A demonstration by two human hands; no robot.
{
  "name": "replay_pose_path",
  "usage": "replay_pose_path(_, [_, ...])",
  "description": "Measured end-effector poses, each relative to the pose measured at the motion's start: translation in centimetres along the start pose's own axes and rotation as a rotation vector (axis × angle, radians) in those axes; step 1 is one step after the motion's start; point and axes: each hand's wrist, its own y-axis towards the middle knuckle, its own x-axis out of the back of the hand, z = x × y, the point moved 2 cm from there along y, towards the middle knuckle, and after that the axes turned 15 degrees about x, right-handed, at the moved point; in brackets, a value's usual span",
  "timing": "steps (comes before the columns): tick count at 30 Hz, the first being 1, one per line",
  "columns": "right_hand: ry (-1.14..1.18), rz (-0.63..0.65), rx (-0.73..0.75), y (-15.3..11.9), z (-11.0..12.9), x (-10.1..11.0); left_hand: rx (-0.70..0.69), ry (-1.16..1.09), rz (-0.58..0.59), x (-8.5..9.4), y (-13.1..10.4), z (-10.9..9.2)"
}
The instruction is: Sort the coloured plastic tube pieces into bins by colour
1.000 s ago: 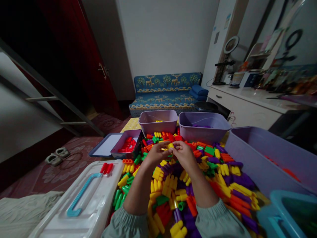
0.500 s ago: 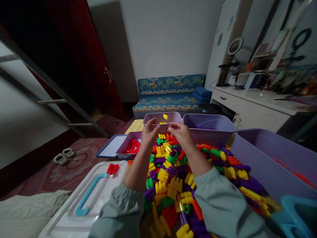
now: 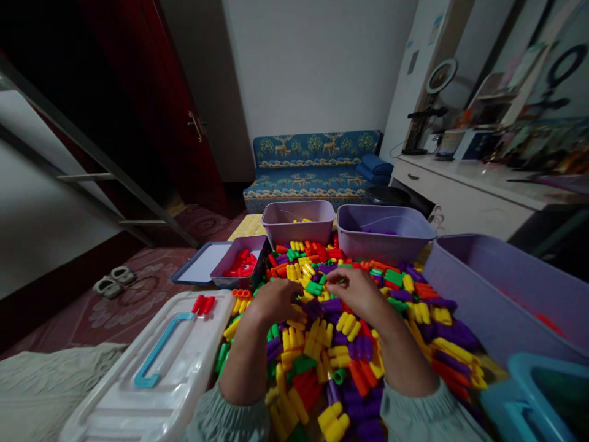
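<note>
Both of my hands reach over a broad heap of plastic building blocks (image 3: 349, 326) in yellow, purple, green, orange and red. My left hand (image 3: 277, 301) hovers low at the heap's middle, its curved fingers and thumb apart, close to yellow and purple blocks. No held block shows in it. To the right, my right hand (image 3: 356, 290) bends its fingers downward beside a green block (image 3: 314, 288), with a gap between the fingertips. Nothing shows inside that hand either. Behind the heap, a lilac bin (image 3: 299, 232) contains a few yellow blocks (image 3: 302, 220).
A second lilac bin (image 3: 384, 244) holds purple pieces; a large one (image 3: 501, 307) at right has red pieces. Red pieces fill a small box (image 3: 234, 283) at left. A white lid (image 3: 179, 362) with a blue handle lies nearer, and a blue container (image 3: 543, 393) stands front right.
Both hands have come back from the far lilac bin and down to the heap. The yellow block that was in mid-air over that bin is no longer airborne. The view has shifted slightly.
</note>
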Motion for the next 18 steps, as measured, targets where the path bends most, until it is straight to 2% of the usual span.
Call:
replay_pose_path(4, [-0.201,0.259,0.014,-0.8,1.3,-1.2,-0.002,0.052,0.012,-1.3,0.5,-0.6])
replay_pose_path(7, [-0.348,0.332,0.065,-1.3,1.8,-2.7,0.000,0.111,-0.004,-2.1,0.8,-1.3])
replay_pose_path(10, [-0.380,0.278,0.080,-1.0,1.7,-4.0,-0.013,0.123,-0.025,-2.4,0.9,-1.5])
replay_pose_path(12, [-0.334,0.211,0.052,-0.6,1.3,-4.4,-0.020,0.052,-0.056,-2.2,1.0,-1.3])
replay_pose_path(16, [-0.251,0.080,0.017,0.0,1.0,-4.1,0.039,-0.245,-0.179,-1.9,2.1,-0.6])
replay_pose_path(18, [-0.220,0.048,0.011,0.2,0.9,-3.8,0.078,-0.481,-0.183,-2.4,2.8,-0.6])
